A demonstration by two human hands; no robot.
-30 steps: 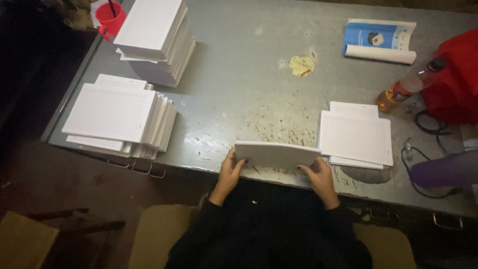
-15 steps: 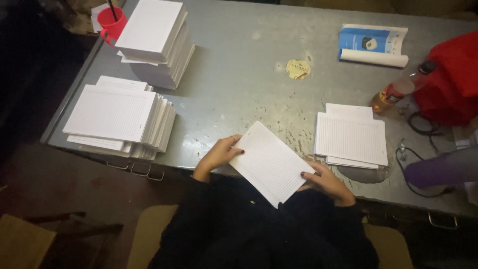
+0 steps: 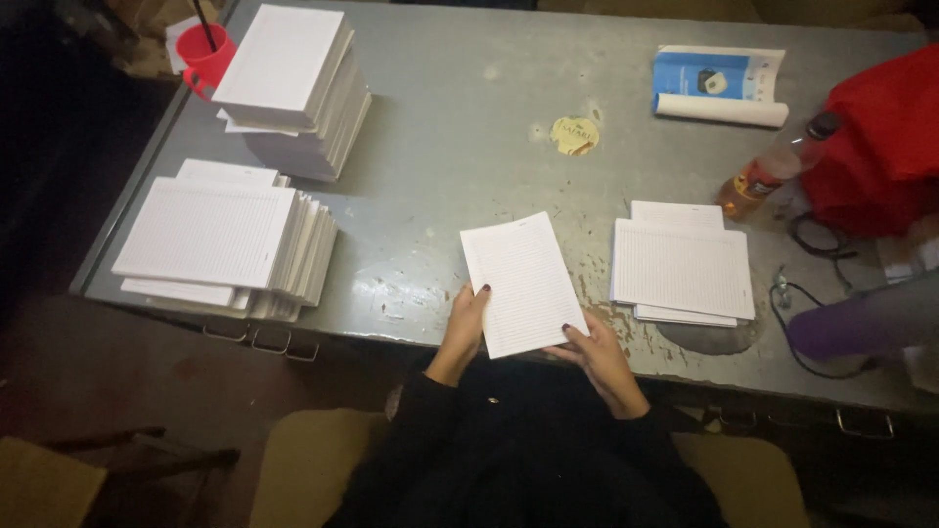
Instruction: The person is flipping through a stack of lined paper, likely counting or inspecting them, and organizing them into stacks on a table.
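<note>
A thin bundle of white lined sheets (image 3: 521, 282) lies flat over the near edge of the grey metal table (image 3: 460, 147). My left hand (image 3: 467, 323) grips its lower left edge. My right hand (image 3: 595, 354) holds its lower right corner, thumb on top. Just to the right rests a small stack of the same lined sheets (image 3: 683, 274). At the left side of the table stand a wide stack of lined sheets (image 3: 223, 240) and, behind it, a taller stack of white sheets (image 3: 291, 88).
A red cup (image 3: 207, 54) stands at the far left corner. A rolled blue and white paper (image 3: 719, 88), a plastic bottle (image 3: 773, 176), a red bag (image 3: 880, 137), a black cable (image 3: 812, 293) and a purple object (image 3: 861, 323) crowd the right side. A yellowish scrap (image 3: 574, 134) lies mid-table.
The bundle, held on edge a second ago, has been turned and laid flat with its lined face up. Both hands have stayed on its lower edge.
</note>
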